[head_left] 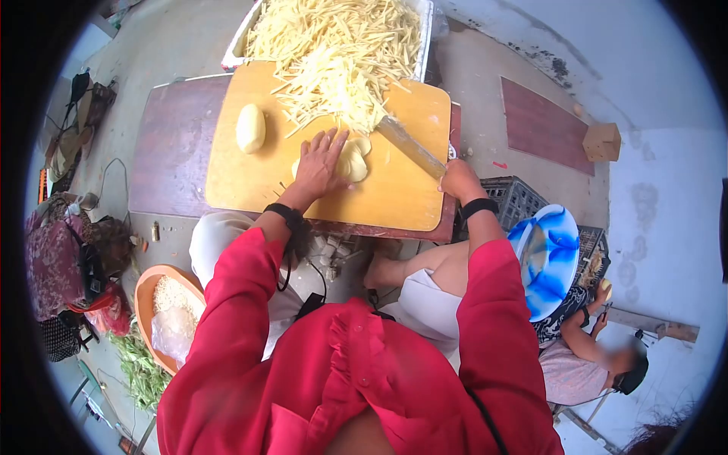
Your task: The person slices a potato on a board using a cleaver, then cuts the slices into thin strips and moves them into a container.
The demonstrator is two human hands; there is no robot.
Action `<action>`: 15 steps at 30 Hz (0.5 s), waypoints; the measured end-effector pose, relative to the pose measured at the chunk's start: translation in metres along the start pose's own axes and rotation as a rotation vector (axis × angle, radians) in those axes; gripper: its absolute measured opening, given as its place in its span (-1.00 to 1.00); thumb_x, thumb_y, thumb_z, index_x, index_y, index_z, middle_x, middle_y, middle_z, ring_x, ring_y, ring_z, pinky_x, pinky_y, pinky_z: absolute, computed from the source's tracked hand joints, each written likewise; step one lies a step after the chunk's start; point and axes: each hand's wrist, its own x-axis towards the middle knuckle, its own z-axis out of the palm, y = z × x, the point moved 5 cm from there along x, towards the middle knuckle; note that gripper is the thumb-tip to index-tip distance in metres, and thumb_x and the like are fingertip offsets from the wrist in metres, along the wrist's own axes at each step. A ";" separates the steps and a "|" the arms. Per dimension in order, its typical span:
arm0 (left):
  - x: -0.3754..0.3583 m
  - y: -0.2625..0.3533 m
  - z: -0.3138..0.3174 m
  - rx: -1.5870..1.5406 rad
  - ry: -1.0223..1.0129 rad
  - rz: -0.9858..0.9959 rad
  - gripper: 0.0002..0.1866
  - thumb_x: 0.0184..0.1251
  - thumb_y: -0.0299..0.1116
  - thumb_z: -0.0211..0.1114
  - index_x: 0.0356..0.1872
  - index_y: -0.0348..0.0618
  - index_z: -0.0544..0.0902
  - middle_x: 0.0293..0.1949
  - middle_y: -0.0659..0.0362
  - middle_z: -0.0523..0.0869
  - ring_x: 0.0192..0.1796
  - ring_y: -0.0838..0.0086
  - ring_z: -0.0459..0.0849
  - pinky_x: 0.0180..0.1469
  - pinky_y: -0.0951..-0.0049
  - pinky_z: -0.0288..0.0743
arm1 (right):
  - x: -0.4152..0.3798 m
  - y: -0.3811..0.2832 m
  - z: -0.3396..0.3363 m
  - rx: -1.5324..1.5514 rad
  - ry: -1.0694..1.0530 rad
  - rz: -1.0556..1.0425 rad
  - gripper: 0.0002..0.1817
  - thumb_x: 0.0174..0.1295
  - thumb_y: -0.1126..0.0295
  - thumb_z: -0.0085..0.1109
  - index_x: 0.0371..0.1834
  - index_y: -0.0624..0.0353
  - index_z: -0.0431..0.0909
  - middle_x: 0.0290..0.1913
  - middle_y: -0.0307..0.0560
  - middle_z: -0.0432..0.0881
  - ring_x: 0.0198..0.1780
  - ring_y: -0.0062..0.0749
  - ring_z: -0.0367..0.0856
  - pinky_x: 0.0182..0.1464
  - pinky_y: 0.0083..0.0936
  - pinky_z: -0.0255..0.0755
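On the yellow cutting board (262,182), my left hand (320,165) lies with its fingers stretched out, at the left edge of some pale potato slices (353,161) and touching them. My right hand (459,180) is closed round the handle of a kitchen knife (413,146). The blade points up and left, its tip by the near end of a heap of potato strips (337,83). A whole peeled potato (251,129) sits at the board's left side, apart from both hands. The knife's handle is mostly hidden in my fist.
Beyond the board, a white box (236,39) is piled with potato strips. To the right are a dark crate (512,199) and a blue-and-white basin (547,262). An orange tub (144,303) stands at lower left. Another person (580,364) sits at lower right.
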 end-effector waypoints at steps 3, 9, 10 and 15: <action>0.010 0.005 0.006 -0.005 -0.108 0.007 0.26 -0.41 0.16 0.61 0.47 0.01 0.18 0.35 0.05 0.38 0.41 0.08 0.27 0.30 -0.07 0.15 | 0.002 -0.004 0.001 0.014 -0.023 -0.044 -0.59 -0.09 0.44 0.45 -0.10 0.28 0.66 -0.06 0.25 0.66 0.04 0.04 0.64 0.10 -0.23 0.50; 0.019 0.018 0.005 0.056 -0.157 -0.007 0.17 -0.42 0.12 0.63 0.39 -0.02 0.29 0.24 0.08 0.46 0.34 0.16 0.35 0.22 -0.06 0.21 | -0.013 -0.010 -0.005 0.051 -0.005 -0.108 -0.64 -0.13 0.48 0.45 -0.21 0.36 0.67 -0.19 0.29 0.68 -0.12 0.10 0.67 -0.02 -0.22 0.53; 0.022 0.022 0.002 0.056 -0.193 -0.016 0.16 -0.42 0.11 0.63 0.37 -0.03 0.31 0.23 0.09 0.47 0.33 0.18 0.35 0.21 -0.07 0.22 | -0.016 -0.008 -0.005 0.084 -0.008 -0.119 -0.65 -0.14 0.48 0.46 -0.23 0.37 0.67 -0.22 0.30 0.68 -0.15 0.10 0.68 -0.05 -0.22 0.54; 0.027 0.030 0.016 0.086 -0.168 -0.018 0.06 -0.40 0.01 0.64 0.31 -0.01 0.38 0.13 0.12 0.51 0.24 0.21 0.41 0.18 -0.03 0.22 | -0.034 0.001 -0.009 0.003 -0.131 -0.090 -0.64 -0.20 0.48 0.50 -0.28 0.37 0.67 -0.29 0.28 0.69 -0.25 0.05 0.71 -0.14 -0.26 0.56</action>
